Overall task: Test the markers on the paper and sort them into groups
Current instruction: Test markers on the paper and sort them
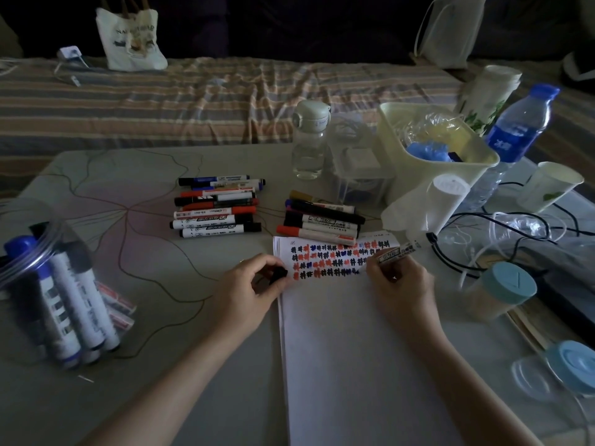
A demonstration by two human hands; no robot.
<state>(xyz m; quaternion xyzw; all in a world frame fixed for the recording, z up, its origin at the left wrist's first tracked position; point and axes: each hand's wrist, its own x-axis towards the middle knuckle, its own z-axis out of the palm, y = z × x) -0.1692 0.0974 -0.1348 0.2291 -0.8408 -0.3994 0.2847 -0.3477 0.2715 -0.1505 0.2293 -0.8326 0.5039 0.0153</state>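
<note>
A white paper point(354, 349) lies on the table with rows of black, red and blue test marks near its top edge. My right hand point(399, 284) holds a white marker point(397, 251), its tip down at the right end of the marks. My left hand point(254, 284) pinches a black cap point(278, 274) at the paper's left edge. Two groups of markers lie beyond the paper: a larger pile point(219, 204) and a smaller pile point(322, 220). A clear jar point(58, 300) lying at the left holds several more markers.
A clear water bottle point(309, 140), a cream bin point(434, 146), a blue-capped bottle point(515, 130), paper cups point(547, 185), a white cylinder point(431, 204), cables point(483, 239) and blue-lidded jars point(505, 288) crowd the right side. A striped bed point(193, 98) with a tote bag point(132, 37) lies behind.
</note>
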